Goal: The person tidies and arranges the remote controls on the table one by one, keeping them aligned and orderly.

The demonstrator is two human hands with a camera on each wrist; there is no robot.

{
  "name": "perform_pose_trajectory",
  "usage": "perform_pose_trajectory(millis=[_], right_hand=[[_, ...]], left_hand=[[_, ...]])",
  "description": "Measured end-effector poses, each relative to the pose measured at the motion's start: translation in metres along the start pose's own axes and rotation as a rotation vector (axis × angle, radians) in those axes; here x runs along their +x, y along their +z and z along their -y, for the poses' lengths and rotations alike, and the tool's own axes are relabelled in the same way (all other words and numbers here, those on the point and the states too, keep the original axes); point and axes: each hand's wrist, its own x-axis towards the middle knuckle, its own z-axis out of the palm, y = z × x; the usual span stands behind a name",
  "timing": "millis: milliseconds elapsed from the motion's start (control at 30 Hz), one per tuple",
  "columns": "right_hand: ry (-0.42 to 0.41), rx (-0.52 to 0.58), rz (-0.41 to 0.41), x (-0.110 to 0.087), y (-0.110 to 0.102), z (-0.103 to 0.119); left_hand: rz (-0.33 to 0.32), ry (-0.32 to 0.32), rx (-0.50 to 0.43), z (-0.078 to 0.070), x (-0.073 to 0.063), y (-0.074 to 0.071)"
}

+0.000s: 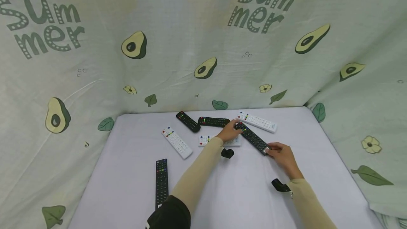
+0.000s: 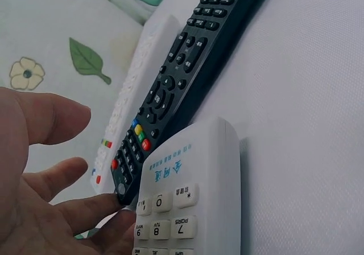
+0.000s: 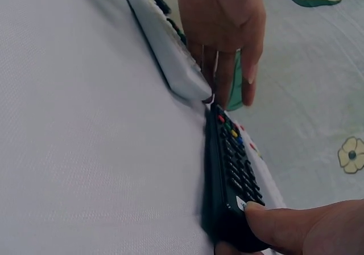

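A long black remote control (image 1: 252,139) lies at a slant between the two hands. My right hand (image 1: 284,157) pinches its near end, with the thumb (image 3: 290,226) on top and a fingertip below, as the right wrist view shows. At the remote's far end is my left hand (image 1: 229,132), its fingers extended and the thumb lifted apart. In the left wrist view a fingertip (image 2: 114,201) meets that end. Beneath the left hand sits a white remote control (image 2: 210,169), partly covered by the wrist in the head view. Another white remote control (image 1: 257,122) lies just behind the black one.
Behind the left hand are two black remotes, one crosswise (image 1: 212,121) and one slanted (image 1: 188,121). Farther left lies a white remote (image 1: 176,142). A long black remote (image 1: 161,177) near the left forearm is partly hidden by the sleeve. Printed cloth (image 1: 171,91) encloses the white table (image 1: 127,179).
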Motion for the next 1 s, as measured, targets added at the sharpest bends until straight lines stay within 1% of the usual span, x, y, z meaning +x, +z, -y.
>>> perform_pose_trajectory(millis=[133,233,367,500,600,700,900,1000], right_hand=[[0.011,0.005,0.003,0.000,0.002,0.001],[0.034,0.012,0.009,-0.001,0.003,0.000],[0.050,0.024,0.014,-0.005,0.002,0.000],[0.033,0.035,-0.001,-0.011,-0.003,0.002],[0.007,0.047,-0.001,-0.016,-0.006,0.004],[0.001,0.073,0.017,-0.021,-0.007,0.007],[0.046,0.112,0.066,-0.034,-0.004,0.013],[0.054,0.117,0.084,-0.042,0.000,0.015]], left_hand=[[-0.006,-0.024,0.010,0.000,-0.002,0.000],[-0.017,-0.023,0.006,0.001,-0.003,0.000],[-0.029,-0.007,-0.008,-0.001,-0.005,-0.001],[-0.043,0.018,-0.027,-0.004,-0.008,-0.002],[-0.052,0.036,-0.054,-0.005,-0.014,-0.004],[-0.061,0.054,-0.072,-0.005,-0.020,-0.006],[-0.091,0.100,-0.103,-0.001,-0.032,-0.012],[-0.115,0.108,-0.144,0.002,-0.040,-0.017]])
